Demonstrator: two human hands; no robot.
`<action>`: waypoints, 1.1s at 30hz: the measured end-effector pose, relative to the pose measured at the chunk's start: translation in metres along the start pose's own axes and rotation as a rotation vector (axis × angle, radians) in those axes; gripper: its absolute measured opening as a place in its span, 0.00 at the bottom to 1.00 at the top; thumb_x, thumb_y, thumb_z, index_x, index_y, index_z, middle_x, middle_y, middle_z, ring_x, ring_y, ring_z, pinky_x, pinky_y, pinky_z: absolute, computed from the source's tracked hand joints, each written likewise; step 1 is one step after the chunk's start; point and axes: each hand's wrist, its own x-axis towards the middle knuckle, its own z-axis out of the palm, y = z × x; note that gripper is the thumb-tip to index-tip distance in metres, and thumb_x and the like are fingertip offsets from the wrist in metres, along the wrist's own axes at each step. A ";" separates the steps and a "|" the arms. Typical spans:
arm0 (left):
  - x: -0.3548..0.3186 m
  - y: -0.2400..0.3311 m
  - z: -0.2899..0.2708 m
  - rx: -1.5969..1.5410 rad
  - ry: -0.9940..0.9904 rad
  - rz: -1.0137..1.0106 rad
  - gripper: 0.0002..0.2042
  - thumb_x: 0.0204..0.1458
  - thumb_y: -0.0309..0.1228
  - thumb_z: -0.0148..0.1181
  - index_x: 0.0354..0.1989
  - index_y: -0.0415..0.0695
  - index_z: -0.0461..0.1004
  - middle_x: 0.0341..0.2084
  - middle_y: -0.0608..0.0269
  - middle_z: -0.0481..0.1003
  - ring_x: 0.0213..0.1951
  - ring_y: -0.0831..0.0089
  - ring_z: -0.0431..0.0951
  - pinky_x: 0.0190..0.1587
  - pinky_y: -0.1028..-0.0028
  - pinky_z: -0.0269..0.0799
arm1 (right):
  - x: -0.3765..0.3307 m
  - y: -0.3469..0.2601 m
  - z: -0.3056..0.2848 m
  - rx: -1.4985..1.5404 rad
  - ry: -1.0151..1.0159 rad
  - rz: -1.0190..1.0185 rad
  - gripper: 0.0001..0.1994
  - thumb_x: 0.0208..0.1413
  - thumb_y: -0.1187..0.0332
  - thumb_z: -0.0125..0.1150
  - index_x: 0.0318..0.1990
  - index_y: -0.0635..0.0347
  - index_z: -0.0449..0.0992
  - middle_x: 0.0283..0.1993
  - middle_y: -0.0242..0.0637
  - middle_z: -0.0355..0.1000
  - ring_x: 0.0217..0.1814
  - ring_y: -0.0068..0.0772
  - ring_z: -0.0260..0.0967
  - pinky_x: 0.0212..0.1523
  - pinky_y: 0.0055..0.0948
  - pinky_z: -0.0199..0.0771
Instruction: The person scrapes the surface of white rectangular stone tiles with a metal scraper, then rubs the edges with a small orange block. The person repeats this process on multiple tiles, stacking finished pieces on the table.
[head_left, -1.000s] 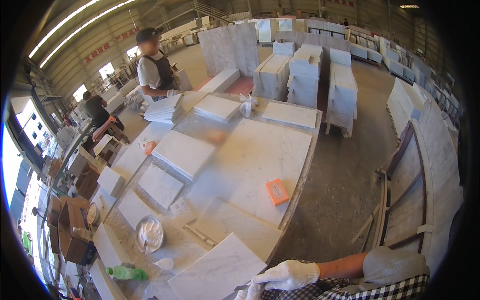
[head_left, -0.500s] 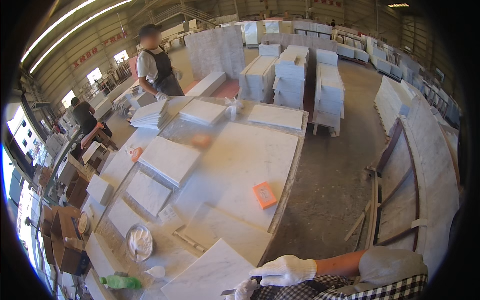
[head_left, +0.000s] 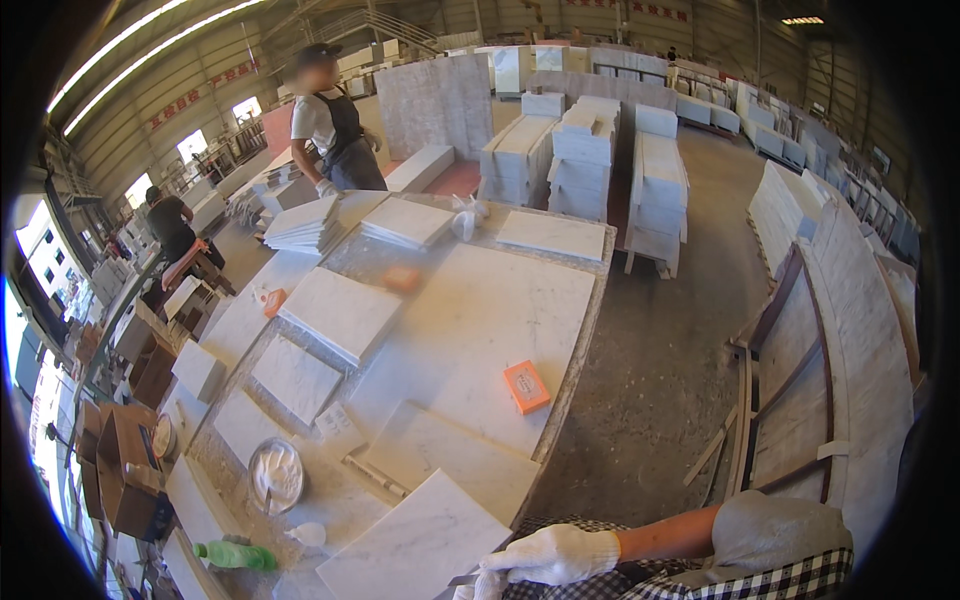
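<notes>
Both my hands wear white knit gloves and meet at the lower edge, over the near corner of a white marble tile (head_left: 415, 548). My right hand (head_left: 558, 554) comes in from the right with its fingers closed; what lies within them is hidden. Just below its fingertips is my left hand (head_left: 482, 590), mostly cut off by the picture's edge, closed on a thin flat metal blade (head_left: 463, 579). The blade's tip points left, above the tile. Left of the tile are a white plastic bottle (head_left: 308, 534), a green bottle (head_left: 236, 555) on its side and a round dish of white powder (head_left: 277, 478).
An orange box (head_left: 526, 387) lies on the large marble slab (head_left: 500, 320). Several tiles (head_left: 340, 312) cover the table's left side. Cardboard boxes (head_left: 132, 475) stand beyond its left edge. A person (head_left: 335, 125) stands at the far end; slabs lean on a rack (head_left: 800, 370) at right.
My right hand has moved slightly left and down, its outstretched fingers now closed beside my left hand. The far person has shifted slightly right. The view has moved slightly.
</notes>
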 end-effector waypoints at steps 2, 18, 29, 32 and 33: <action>0.000 0.011 -0.004 -0.213 0.025 -0.142 0.10 0.68 0.28 0.56 0.46 0.35 0.81 0.36 0.59 0.80 0.39 0.71 0.78 0.41 0.67 0.76 | 0.003 -0.002 -0.001 -0.014 -0.023 -0.014 0.24 0.62 0.73 0.65 0.67 0.58 0.72 0.42 0.39 0.78 0.41 0.40 0.79 0.42 0.33 0.80; 0.002 0.004 -0.021 -0.407 0.077 -0.110 0.14 0.67 0.33 0.58 0.48 0.33 0.81 0.46 0.52 0.82 0.47 0.66 0.82 0.52 0.66 0.80 | 0.006 -0.006 -0.003 -0.146 -0.047 -0.073 0.25 0.55 0.73 0.70 0.62 0.55 0.78 0.52 0.41 0.81 0.51 0.43 0.81 0.51 0.36 0.82; -0.001 -0.007 -0.027 -0.512 0.139 -0.122 0.14 0.68 0.34 0.56 0.51 0.35 0.79 0.45 0.51 0.82 0.47 0.63 0.82 0.52 0.63 0.80 | 0.007 -0.010 0.000 -0.106 0.014 -0.073 0.25 0.57 0.72 0.67 0.64 0.56 0.76 0.48 0.45 0.81 0.48 0.45 0.81 0.47 0.36 0.82; -0.003 -0.004 -0.025 -0.329 0.060 -0.154 0.14 0.68 0.35 0.57 0.49 0.35 0.79 0.43 0.50 0.83 0.46 0.61 0.83 0.52 0.61 0.81 | 0.006 -0.009 0.004 -0.112 -0.048 -0.086 0.27 0.56 0.69 0.68 0.65 0.55 0.75 0.47 0.46 0.80 0.45 0.46 0.80 0.45 0.38 0.82; -0.004 -0.001 -0.025 -0.291 0.031 -0.171 0.14 0.68 0.35 0.57 0.49 0.34 0.79 0.43 0.50 0.83 0.45 0.60 0.84 0.53 0.61 0.81 | 0.005 -0.009 0.005 -0.123 -0.067 -0.079 0.28 0.56 0.69 0.68 0.66 0.56 0.74 0.46 0.45 0.80 0.45 0.46 0.80 0.45 0.38 0.82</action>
